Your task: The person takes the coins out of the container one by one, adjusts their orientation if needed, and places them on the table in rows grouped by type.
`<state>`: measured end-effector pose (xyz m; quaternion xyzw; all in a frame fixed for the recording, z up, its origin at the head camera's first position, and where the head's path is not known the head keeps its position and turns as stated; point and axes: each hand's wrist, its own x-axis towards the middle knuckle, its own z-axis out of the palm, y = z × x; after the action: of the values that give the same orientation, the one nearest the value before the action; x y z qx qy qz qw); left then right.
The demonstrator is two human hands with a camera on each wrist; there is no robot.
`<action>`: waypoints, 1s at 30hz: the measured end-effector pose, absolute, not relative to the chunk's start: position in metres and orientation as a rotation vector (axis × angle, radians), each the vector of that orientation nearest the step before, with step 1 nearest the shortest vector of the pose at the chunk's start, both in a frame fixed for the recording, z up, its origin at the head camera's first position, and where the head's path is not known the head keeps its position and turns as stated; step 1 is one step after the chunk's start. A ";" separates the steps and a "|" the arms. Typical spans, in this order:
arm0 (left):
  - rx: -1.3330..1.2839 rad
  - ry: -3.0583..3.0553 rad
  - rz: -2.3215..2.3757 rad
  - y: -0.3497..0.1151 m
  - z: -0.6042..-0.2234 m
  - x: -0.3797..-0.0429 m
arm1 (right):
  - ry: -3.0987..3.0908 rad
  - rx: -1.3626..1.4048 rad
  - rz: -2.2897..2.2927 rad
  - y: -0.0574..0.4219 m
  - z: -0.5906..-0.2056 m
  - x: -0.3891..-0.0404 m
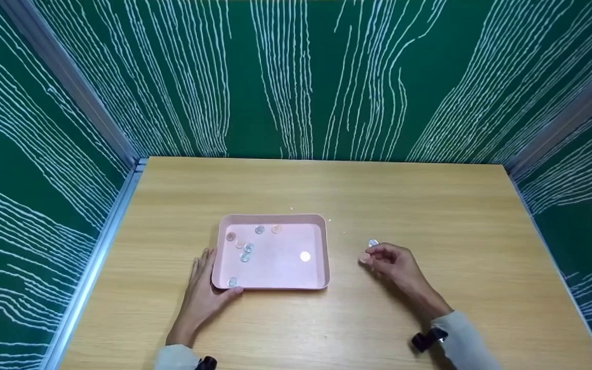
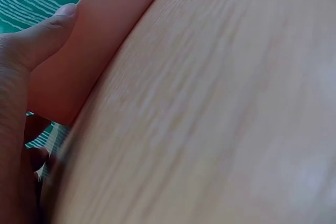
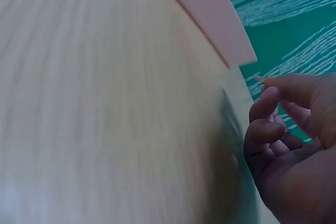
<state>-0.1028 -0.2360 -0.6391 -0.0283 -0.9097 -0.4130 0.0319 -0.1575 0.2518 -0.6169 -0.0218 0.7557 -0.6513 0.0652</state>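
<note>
A pink rectangular tray (image 1: 285,277) lies on the table with several silver and copper-coloured coins in it, mostly toward its left side. My left hand (image 1: 206,295) holds the tray's near left corner, thumb along the front wall and fingers at the left side. In the left wrist view the thumb (image 2: 52,32) presses on the tray's outer wall (image 2: 100,40). To the right of the tray, my right hand (image 1: 396,267) pinches a copper-coloured coin (image 1: 364,258) between thumb and fingertips. A silver coin (image 1: 373,242) shows just beyond those fingers.
The wooden table (image 1: 327,329) is bounded by green panels (image 1: 316,77) with wavy white lines at the back and both sides. Metal rails run along the side edges. Tiny white specks lie near the tray's far right corner. A bright light reflection shows inside the tray.
</note>
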 end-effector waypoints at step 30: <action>-0.104 -2.773 -1.239 -0.233 -0.639 -0.101 | 2.672 -0.100 -1.592 0.267 -0.620 -0.160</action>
<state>-0.1012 -0.2327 -0.6395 -0.0341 -0.9113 -0.4071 0.0515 -0.1604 0.2675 -0.6203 -0.0322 0.8586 -0.5115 0.0147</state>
